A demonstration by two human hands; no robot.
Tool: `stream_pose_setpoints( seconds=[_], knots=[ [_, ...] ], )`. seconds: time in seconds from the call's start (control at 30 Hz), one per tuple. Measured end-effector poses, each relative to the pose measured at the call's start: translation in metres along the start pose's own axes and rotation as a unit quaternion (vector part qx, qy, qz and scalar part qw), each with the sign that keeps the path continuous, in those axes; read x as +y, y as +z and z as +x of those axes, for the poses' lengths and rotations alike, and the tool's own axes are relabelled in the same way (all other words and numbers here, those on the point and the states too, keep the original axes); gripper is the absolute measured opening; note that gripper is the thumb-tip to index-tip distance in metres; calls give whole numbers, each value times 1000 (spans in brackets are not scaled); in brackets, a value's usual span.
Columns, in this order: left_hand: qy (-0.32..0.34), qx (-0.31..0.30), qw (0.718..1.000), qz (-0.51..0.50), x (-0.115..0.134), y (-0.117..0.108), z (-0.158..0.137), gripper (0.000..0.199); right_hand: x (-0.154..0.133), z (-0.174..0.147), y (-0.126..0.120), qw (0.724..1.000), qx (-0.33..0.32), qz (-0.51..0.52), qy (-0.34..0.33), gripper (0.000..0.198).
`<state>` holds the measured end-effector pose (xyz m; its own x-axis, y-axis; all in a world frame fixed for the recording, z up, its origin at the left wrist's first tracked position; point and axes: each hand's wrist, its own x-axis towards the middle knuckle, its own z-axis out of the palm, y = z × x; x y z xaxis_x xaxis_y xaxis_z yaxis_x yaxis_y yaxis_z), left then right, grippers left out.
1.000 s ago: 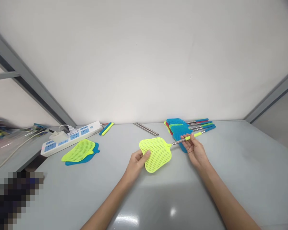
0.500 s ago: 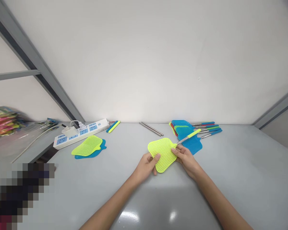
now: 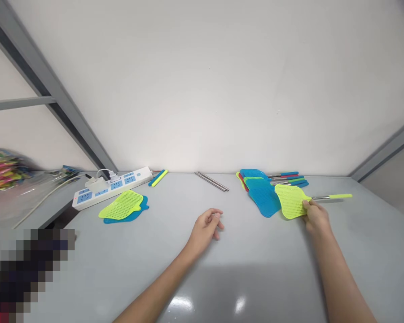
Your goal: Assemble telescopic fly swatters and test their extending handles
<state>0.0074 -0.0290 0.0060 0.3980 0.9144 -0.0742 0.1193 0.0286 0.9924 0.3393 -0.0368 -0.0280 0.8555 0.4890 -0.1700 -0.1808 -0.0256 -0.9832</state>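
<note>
A yellow-green fly swatter (image 3: 291, 202) with a metal rod and yellow-green grip is pinched at its neck in my right hand (image 3: 318, 218). Its mesh head points left, just in front of a pile of assembled fly swatters (image 3: 265, 199), mostly blue, whose grips point right. My left hand (image 3: 207, 229) is over the middle of the table with nothing in it, fingers loosely curled and apart. Beyond it lie two bare metal rods (image 3: 211, 181). Farther left, a loose yellow-green swatter head (image 3: 121, 204) overlaps a blue swatter head (image 3: 129, 217).
A white power strip (image 3: 112, 188) with plugs and a cable sits at the back left. Blue and yellow-green grips (image 3: 158, 178) lie by its end. A bag of colourful items (image 3: 6, 172) is at far left. A wall (image 3: 202, 89) rises behind the grey table (image 3: 242, 273).
My right hand has carried the yellow-green fly swatter rightward, beside the pile. My left hand has let go of its mesh head and stayed near the middle.
</note>
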Motion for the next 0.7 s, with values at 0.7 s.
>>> stream_pose_setpoints(
  seconds=[0.7],
  knots=[
    [-24,6,1000,-7,1,-2,2,30,11,12,29,990,-92,-57,-90,50]
  ],
)
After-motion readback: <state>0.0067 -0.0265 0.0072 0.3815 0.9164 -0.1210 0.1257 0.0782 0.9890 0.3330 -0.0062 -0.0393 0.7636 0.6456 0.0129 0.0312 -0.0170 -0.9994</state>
